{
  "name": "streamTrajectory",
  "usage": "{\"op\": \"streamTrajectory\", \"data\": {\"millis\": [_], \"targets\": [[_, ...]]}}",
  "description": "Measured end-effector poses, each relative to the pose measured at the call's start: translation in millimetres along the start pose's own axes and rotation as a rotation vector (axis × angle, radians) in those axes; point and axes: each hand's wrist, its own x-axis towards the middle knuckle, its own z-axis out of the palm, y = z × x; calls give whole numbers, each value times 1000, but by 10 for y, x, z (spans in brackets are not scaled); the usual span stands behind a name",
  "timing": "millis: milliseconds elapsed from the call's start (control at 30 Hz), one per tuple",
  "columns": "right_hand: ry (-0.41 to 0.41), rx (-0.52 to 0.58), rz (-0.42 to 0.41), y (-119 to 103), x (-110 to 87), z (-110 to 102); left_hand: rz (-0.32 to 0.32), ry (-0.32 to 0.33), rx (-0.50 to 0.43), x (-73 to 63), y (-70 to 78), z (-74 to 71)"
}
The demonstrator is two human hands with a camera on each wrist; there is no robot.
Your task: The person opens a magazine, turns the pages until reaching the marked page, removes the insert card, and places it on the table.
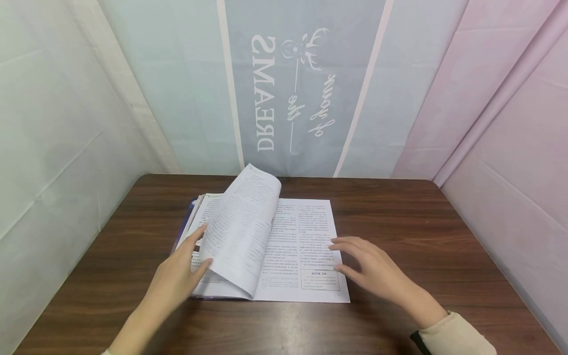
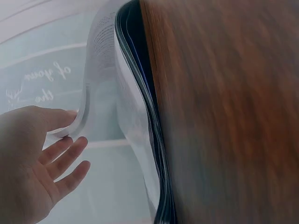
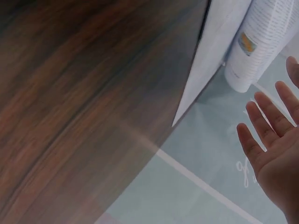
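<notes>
An open magazine (image 1: 306, 231) with printed text lies on the table. One of its pages (image 1: 239, 231) is lifted and curves over the left half, its top corner standing up. My left hand (image 1: 175, 271) pinches that page at its left edge; in the left wrist view the edge of the curled page (image 2: 88, 88) runs between thumb and fingers, the other fingers loosely spread. My right hand (image 1: 372, 264) is at the right edge of the magazine, fingers spread. In the right wrist view this hand (image 3: 280, 154) holds nothing; whether its fingertips touch the paper I cannot tell.
The dark wooden table (image 1: 399, 212) reaches out on both sides of the magazine. Behind it hangs a grey-blue curtain (image 1: 191, 98) with mirrored, upside-down lettering. Pale cloth walls (image 1: 57, 148) stand at left and right.
</notes>
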Motion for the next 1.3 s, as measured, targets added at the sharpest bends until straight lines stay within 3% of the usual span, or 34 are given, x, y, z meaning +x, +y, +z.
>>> {"op": "streamTrajectory", "data": {"millis": [333, 633, 933, 1300], "targets": [[-122, 9, 17, 101, -139, 33, -102, -91, 22, -88, -163, -106], [-224, 30, 38, 126, -217, 71, -17, -119, 66, -170, -284, -194], [-266, 35, 23, 151, -265, 116, -44, -228, 107, -217, -409, -256], [-342, 42, 68, 153, -259, 119, -62, -280, 102, -249, -534, -260]]}}
